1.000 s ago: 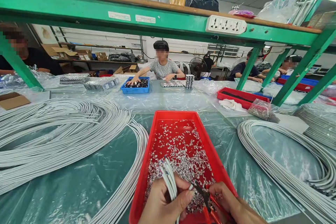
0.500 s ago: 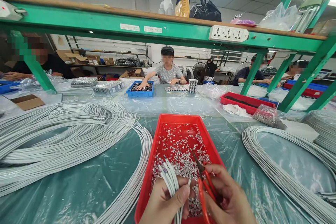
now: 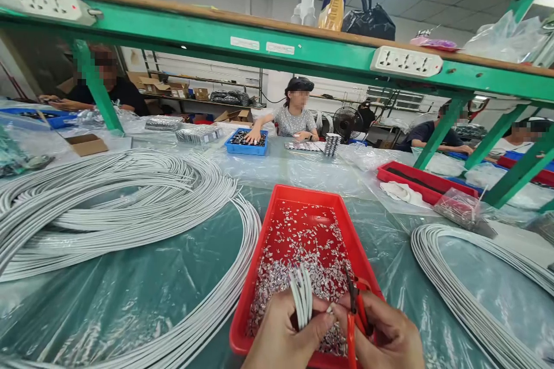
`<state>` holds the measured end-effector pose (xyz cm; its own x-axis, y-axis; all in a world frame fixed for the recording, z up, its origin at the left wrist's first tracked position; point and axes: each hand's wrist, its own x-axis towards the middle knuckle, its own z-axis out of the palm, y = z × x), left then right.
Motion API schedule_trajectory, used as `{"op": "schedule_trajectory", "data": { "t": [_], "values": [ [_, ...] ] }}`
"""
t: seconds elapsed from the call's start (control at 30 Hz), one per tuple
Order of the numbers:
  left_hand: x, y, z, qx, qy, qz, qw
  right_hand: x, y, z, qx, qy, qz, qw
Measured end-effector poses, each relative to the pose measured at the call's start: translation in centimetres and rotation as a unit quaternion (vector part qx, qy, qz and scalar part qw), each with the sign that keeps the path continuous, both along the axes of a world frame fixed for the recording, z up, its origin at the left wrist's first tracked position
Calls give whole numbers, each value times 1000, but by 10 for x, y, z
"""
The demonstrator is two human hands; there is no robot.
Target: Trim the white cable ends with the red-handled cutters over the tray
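Observation:
My left hand (image 3: 289,331) is closed around a bundle of white cables (image 3: 301,294), their cut ends pointing up. One cable end (image 3: 330,308) sticks out between its thumb and forefinger. My right hand (image 3: 385,328) holds red-handled cutters (image 3: 359,305) with dark blades pointing up and away. The right thumb and forefinger meet the single cable end at the left fingertips. Both hands are over the near half of a red tray (image 3: 346,207), where many small silvery and white scraps (image 3: 298,242) lie scattered. The hands hide part of the tray's near end.
Large coils of white cable (image 3: 108,242) lie at left, another coil (image 3: 459,277) at right. Overhead runs a green shelf beam (image 3: 216,37) with power strips. Across the table a person (image 3: 296,118) reaches into a blue tray (image 3: 246,149). Another red tray (image 3: 450,184) stands at back right.
The view has swung left, shifting the scene rightward. My right hand has closed in on the left, its fingertips now at the single cable end; the cutters have turned more upright.

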<state>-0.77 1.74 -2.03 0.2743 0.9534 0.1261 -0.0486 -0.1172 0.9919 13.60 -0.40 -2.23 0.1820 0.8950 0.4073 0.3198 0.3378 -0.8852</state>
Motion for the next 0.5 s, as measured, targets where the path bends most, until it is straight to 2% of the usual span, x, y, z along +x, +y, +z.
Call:
{"op": "schedule_trajectory", "data": {
  "t": [0.13, 0.23, 0.37, 0.5],
  "values": [
    [3, -3, 5, 93, 108, 46, 989, 9, 1, 8, -37, 11, 62, 997],
    [6, -6, 4, 105, 119, 75, 984, 8, 3, 7, -36, 40, 81, 995],
    [11, -8, -2, 76, 123, 90, 986, 1, 6, -2, 0, 47, 59, 997],
    [13, -9, 3, 159, 185, 172, 954, -10, 1, -2, 35, 25, 29, 999]
  ]
}}
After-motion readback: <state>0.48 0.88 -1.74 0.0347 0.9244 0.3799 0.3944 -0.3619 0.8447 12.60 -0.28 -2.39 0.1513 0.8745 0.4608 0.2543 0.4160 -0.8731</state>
